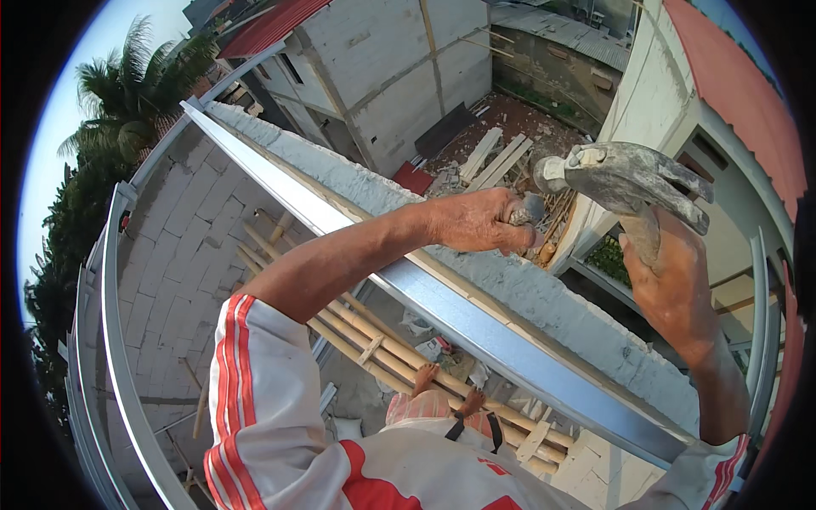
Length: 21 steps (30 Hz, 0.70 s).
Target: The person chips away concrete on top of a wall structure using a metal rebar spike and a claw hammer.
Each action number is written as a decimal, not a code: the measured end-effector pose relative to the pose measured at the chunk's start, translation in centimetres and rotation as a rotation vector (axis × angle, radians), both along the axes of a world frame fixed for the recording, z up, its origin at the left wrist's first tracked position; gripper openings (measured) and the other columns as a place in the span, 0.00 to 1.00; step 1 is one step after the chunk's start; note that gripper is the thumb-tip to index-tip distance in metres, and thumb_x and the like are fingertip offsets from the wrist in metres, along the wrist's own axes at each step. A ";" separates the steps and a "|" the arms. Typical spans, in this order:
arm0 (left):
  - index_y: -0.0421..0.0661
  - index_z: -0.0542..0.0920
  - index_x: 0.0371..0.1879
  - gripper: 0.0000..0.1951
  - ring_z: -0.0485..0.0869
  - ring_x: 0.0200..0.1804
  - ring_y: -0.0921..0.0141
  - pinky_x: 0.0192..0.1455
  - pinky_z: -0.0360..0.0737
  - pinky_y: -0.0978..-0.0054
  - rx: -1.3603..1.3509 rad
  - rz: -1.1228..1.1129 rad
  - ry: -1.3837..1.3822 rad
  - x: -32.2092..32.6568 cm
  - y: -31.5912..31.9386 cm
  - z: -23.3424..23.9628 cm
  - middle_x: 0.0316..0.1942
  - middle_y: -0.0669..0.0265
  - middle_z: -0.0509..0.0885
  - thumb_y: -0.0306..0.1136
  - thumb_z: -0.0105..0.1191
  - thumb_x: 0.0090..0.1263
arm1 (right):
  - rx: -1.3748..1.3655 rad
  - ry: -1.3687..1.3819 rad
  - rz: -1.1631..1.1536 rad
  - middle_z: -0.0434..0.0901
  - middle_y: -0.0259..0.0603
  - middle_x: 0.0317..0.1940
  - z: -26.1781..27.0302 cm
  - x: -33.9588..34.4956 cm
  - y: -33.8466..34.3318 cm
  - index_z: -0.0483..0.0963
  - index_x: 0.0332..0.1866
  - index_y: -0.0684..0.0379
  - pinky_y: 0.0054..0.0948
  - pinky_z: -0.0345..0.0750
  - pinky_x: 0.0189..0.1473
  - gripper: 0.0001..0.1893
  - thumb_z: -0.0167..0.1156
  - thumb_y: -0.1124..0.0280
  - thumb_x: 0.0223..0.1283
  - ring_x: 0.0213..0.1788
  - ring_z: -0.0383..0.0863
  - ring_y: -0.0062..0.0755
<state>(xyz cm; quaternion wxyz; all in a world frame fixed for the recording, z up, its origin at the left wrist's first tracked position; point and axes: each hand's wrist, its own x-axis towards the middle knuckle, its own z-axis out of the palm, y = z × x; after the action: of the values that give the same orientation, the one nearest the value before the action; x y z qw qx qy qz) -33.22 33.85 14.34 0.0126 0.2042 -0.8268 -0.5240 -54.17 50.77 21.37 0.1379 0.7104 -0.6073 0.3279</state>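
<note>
My left hand [488, 220] reaches across a shiny metal channel [459, 312] and is closed on a tool with a blunt, grey end [530, 209], possibly a chisel; the fist hides most of it. A rough, grey concrete wall top [548, 287] runs below, beside the channel. To the right, my right hand [676, 287] grips the handle of a claw hammer [618, 172] crusted with grey residue. The hammer head is raised to the right of the left fist, apart from it, with its claw pointing right.
Bare feet stand on lashed bamboo poles [382, 347], high above a floor with scattered material. Beyond the wall is a drop to a yard with planks [497, 159] and rubble. Curved-looking metal beams [121, 331] are at left; a building with a red roof [746, 83] rises at right.
</note>
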 end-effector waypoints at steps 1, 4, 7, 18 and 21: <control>0.38 0.81 0.34 0.24 0.82 0.34 0.69 0.39 0.79 0.70 -0.036 -0.032 -0.057 -0.1 0.0 0.3 0.23 0.63 0.79 0.54 0.57 0.65 | 0.072 0.071 0.058 0.78 0.53 0.33 -0.6 0.1 0.2 0.70 0.50 0.68 0.34 0.76 0.39 0.16 0.62 0.81 0.55 0.36 0.82 0.45; 0.40 0.80 0.32 0.22 0.82 0.33 0.71 0.37 0.79 0.71 -0.017 -0.028 0.019 -0.2 -0.4 0.2 0.23 0.64 0.80 0.51 0.56 0.66 | 0.184 -0.231 0.011 0.78 0.52 0.34 0.7 -0.4 1.7 0.70 0.51 0.68 0.32 0.76 0.41 0.16 0.60 0.81 0.57 0.36 0.81 0.39; 0.44 0.74 0.24 0.18 0.78 0.27 0.73 0.33 0.77 0.71 0.003 -0.033 0.126 -0.4 -0.7 0.8 0.19 0.68 0.75 0.47 0.52 0.68 | 0.116 -0.407 -0.045 0.78 0.44 0.32 1.2 -0.6 2.4 0.70 0.50 0.67 0.30 0.75 0.40 0.13 0.58 0.81 0.59 0.34 0.76 0.27; 0.49 0.63 0.15 0.18 0.61 0.18 0.78 0.22 0.66 0.75 0.322 0.222 0.430 1.9 -0.9 2.5 0.14 0.72 0.62 0.38 0.52 0.66 | 0.277 -0.583 -0.204 0.73 0.33 0.24 0.1 -2.7 4.5 0.71 0.43 0.64 0.26 0.70 0.33 0.12 0.63 0.73 0.56 0.27 0.69 0.21; 0.49 0.64 0.15 0.18 0.61 0.18 0.78 0.22 0.66 0.75 0.335 0.214 0.404 1.7 -0.8 2.2 0.14 0.72 0.62 0.38 0.52 0.66 | 0.311 -0.575 -0.213 0.72 0.34 0.22 0.0 -2.7 4.4 0.70 0.41 0.64 0.26 0.69 0.32 0.11 0.63 0.73 0.56 0.26 0.68 0.20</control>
<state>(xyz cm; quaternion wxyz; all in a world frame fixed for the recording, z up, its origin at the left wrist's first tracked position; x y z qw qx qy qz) -31.49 33.03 16.54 0.1985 0.1810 -0.6830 -0.6793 -56.91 55.15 21.37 -0.1153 0.5340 -0.7347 0.4022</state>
